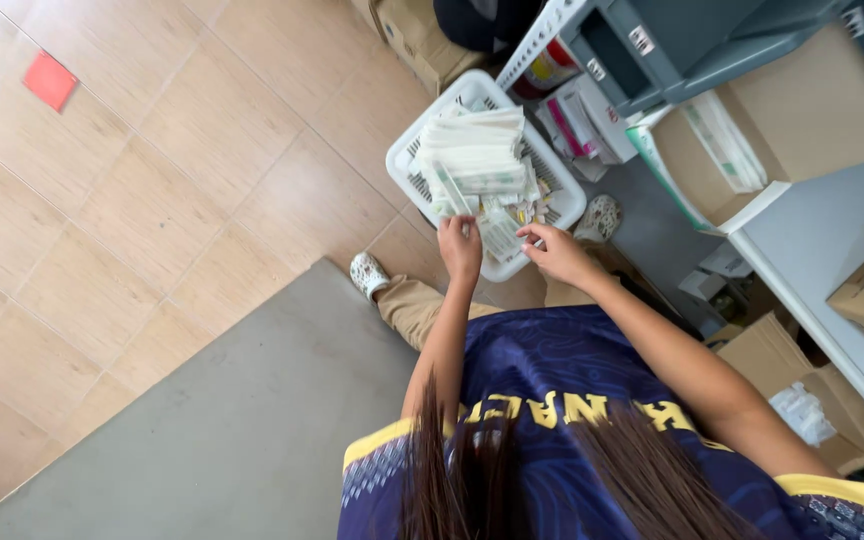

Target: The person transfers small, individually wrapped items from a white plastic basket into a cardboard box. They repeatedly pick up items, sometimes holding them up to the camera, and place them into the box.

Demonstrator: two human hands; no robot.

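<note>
A white plastic basket [407, 170] stands on the floor in front of me, filled with a stack of flat white and green packets [477, 150]. My left hand [460, 248] is at the basket's near rim, its fingers curled on the edge of a pale flat packet [500, 235]. My right hand [557, 255] is just to the right, with its fingertips pinching the other side of the same packet. Both forearms reach forward over my knees. My blue and yellow jersey and long hair fill the lower part of the view.
A grey mat [252, 420] covers the tiled floor [132, 180] at the lower left, and a red square [50, 80] lies at the far left. Cardboard boxes [782, 120] sit on and under a white shelf [822, 230] to the right. A second white basket [552, 45] stands behind.
</note>
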